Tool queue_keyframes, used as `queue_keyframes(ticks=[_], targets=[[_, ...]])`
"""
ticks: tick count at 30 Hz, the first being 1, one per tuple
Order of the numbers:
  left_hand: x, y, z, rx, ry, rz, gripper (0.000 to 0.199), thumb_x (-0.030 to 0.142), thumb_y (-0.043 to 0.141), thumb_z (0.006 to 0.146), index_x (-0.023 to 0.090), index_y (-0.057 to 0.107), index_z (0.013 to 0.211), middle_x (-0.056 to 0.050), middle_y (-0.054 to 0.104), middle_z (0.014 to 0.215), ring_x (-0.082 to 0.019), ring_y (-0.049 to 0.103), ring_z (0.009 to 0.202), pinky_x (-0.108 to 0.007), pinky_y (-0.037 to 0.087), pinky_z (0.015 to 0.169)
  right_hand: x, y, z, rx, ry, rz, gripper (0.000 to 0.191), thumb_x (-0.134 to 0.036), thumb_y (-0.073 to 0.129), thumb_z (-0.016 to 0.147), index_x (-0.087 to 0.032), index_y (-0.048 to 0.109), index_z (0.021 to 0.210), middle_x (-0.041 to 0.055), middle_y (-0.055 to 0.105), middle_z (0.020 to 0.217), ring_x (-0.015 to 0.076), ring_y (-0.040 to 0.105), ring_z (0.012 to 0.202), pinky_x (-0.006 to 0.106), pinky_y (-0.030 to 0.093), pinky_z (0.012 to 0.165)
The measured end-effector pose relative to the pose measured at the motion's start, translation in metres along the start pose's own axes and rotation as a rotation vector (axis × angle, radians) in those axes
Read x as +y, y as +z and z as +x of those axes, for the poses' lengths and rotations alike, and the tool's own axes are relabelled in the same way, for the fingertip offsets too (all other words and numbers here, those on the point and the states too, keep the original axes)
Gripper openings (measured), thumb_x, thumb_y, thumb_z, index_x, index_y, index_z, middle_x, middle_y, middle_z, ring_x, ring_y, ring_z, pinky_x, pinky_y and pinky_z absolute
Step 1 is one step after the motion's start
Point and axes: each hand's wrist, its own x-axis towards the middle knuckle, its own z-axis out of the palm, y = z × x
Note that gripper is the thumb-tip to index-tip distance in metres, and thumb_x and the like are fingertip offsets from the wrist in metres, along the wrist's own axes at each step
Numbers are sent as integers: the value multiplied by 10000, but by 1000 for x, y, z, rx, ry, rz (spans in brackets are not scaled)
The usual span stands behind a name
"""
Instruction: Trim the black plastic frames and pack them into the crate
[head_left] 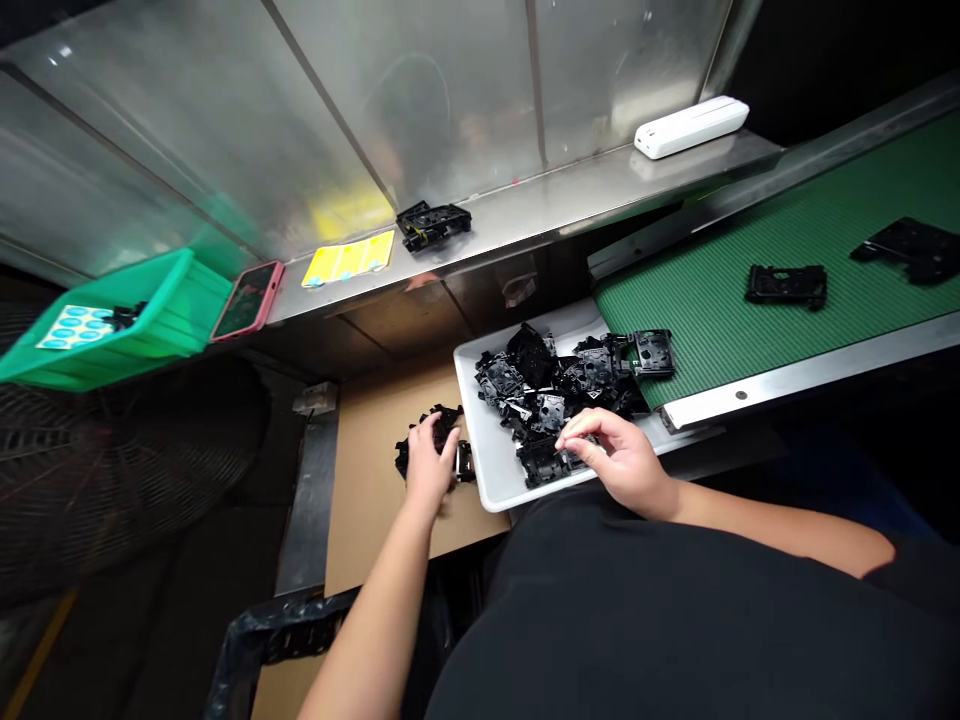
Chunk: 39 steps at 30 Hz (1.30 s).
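Note:
On the cardboard sheet, my left hand curls over a small group of black plastic parts. Its thumb and fingers are apart, gripping around a part that the hand partly hides. My right hand is closed in a pinch above the near edge of a white tray. Whatever sits between those fingertips, if anything, is too small to make out. Beneath it the tray holds a heap of black moulded plastic parts, several with printed or grey faces.
A green conveyor belt slopes to the tray, carrying black parts. Along the metal ledge are a white device, a black assembly, yellow sticker sheets, a phone and a green bin. A large fan stands left.

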Motion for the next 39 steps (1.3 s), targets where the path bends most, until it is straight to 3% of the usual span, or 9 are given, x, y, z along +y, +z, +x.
queue_keyframes(ticks=[3,5,8,10,14,18,23,30,39], targets=[[-21,-10,33,65,44,195,698,406,787,770,181,576,1396,-232,352,1637,-495,149,1592,-717,26,1268,5,-3,-1,29,68,-18,53,-295,713,992,-245,709,975,50,730,951,226,714,914,388,574,825],[-26,0,42,61,100,274,624,416,760,804,186,600,1362,-223,346,1644,-472,90,1608,-698,16,1273,7,-4,-2,32,83,-23,75,-315,714,992,-243,710,970,48,727,946,224,710,902,387,572,818],[-24,35,44,-11,197,322,417,444,714,860,233,677,1218,-186,537,1477,-426,328,1515,-630,233,1251,6,-5,-1,51,105,-41,121,-349,711,993,-231,713,966,54,730,943,224,707,901,387,572,819],[-21,64,44,-60,238,320,386,422,771,823,255,688,1161,-153,646,1302,-406,482,1381,-592,351,1187,6,-7,0,78,121,-55,141,-365,715,990,-226,716,971,57,731,943,224,704,903,384,569,819],[-17,103,44,-54,237,280,393,330,795,824,238,647,1176,-97,710,1056,-361,607,1198,-575,406,1121,6,-8,0,79,127,-59,144,-365,697,1001,-224,716,976,56,731,937,216,703,900,375,569,820],[-18,121,35,4,192,225,383,394,728,919,179,642,1224,-92,691,1179,-308,610,1222,-582,416,1128,8,-8,-1,61,140,-51,147,-361,685,1008,-219,713,984,53,730,932,203,698,885,355,573,809],[-15,145,19,77,109,102,397,403,682,975,177,638,1298,-117,639,1355,-287,629,1224,-544,522,1058,9,-4,0,82,156,-33,152,-358,692,1001,-211,705,964,48,722,923,190,693,864,337,577,803],[-4,155,15,85,131,-94,358,376,682,981,185,652,1282,-114,645,1353,-270,643,1201,-515,555,1031,5,2,0,43,172,-10,181,-373,684,1000,-195,692,971,49,724,908,188,709,853,340,600,801],[-7,157,14,103,103,-183,349,373,701,967,172,668,1250,-114,653,1348,-292,617,1263,-558,511,1085,9,1,-3,58,182,-30,186,-381,690,996,-198,692,964,44,726,895,177,684,811,331,583,761]])
